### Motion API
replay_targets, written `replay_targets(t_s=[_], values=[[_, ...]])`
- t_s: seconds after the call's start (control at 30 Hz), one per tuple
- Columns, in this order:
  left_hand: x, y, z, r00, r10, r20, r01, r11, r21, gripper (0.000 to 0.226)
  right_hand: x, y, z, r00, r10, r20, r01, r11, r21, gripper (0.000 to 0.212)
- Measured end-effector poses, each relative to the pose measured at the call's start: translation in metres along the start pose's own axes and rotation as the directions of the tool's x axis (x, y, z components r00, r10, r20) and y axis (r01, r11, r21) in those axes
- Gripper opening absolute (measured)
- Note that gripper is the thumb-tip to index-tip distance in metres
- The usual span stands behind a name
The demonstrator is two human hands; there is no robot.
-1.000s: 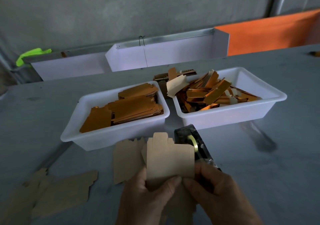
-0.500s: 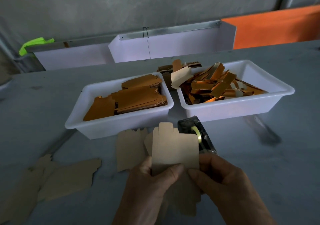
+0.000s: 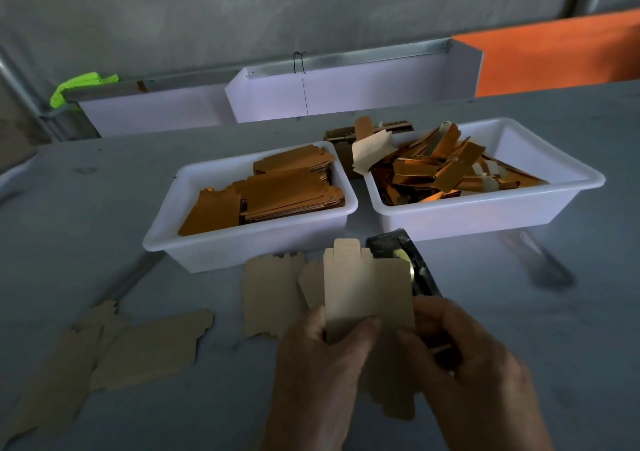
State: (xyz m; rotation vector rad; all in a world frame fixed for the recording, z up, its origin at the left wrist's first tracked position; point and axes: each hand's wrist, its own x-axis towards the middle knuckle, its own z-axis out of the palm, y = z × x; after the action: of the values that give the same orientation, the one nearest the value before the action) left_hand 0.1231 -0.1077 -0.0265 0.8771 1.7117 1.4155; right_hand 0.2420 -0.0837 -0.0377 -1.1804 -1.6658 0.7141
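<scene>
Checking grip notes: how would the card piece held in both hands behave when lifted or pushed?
The card piece is probably light and fairly stiff: it stands up from the left hand and right hand without drooping. Thin and flat, it likely creases if squeezed and would slide, not roll.

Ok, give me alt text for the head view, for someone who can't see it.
The left hand and right hand pinch a tan card blank above a grey table. Behind it, the left tub holds stacked orange blanks, the right tub a jumble.
</scene>
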Motion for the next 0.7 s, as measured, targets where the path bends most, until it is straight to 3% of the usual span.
replay_targets(t_s=[0.03, 0.07, 0.17, 0.27, 0.37, 0.43, 0.5, 0.57, 0.63, 0.7], values=[[-0.001, -0.001, 0.002, 1.000, 0.007, -0.017, -0.007, 1.000, 0.026, 0.008, -0.001, -0.002, 0.002, 0.996, -0.085, -0.037, 0.081, 0.992, -0.095, 0.011], [-0.001, -0.002, 0.003, 0.999, 0.013, -0.031, -0.011, 0.999, 0.046, 0.010, -0.002, -0.004, 0.004, 0.989, -0.132, -0.060, 0.121, 0.980, -0.160, 0.016], [-0.004, 0.003, 0.004, 0.999, 0.001, -0.053, 0.003, 0.997, 0.074, 0.006, -0.005, -0.005, 0.009, 0.983, -0.171, -0.064, 0.159, 0.975, -0.158, 0.032], [-0.006, 0.006, 0.001, 0.996, -0.059, 0.070, 0.057, 0.998, 0.034, 0.023, -0.008, -0.010, 0.009, 0.972, -0.235, -0.018, 0.231, 0.965, -0.122, 0.036], [-0.012, 0.011, -0.008, 0.986, 0.040, 0.164, -0.064, 0.988, 0.140, 0.046, -0.011, -0.010, 0.008, 0.969, -0.245, 0.015, 0.245, 0.963, -0.111, 0.039], [-0.015, 0.013, -0.011, 0.967, 0.110, 0.229, -0.154, 0.970, 0.187, 0.042, -0.011, -0.008, 0.007, 0.971, -0.238, 0.018, 0.238, 0.961, -0.144, 0.035], [-0.013, 0.011, -0.013, 0.964, 0.076, 0.254, -0.124, 0.976, 0.180, 0.038, -0.010, -0.006, 0.006, 0.974, -0.224, 0.041, 0.228, 0.964, -0.135, 0.030], [-0.011, 0.013, -0.019, 0.952, 0.039, 0.304, -0.090, 0.983, 0.159, 0.033, -0.007, -0.007, 0.001, 0.990, -0.138, 0.031, 0.139, 0.988, -0.061, 0.017], [-0.008, 0.011, -0.024, 0.915, 0.030, 0.402, -0.093, 0.986, 0.139, 0.036, -0.002, -0.007, -0.006, 0.993, 0.087, 0.079, -0.097, 0.988, 0.123, 0.026], [-0.007, 0.009, -0.027, 0.877, 0.015, 0.480, -0.091, 0.987, 0.135, 0.041, 0.003, 0.001, -0.012, 0.906, 0.285, 0.312, -0.380, 0.873, 0.306, 0.039]])
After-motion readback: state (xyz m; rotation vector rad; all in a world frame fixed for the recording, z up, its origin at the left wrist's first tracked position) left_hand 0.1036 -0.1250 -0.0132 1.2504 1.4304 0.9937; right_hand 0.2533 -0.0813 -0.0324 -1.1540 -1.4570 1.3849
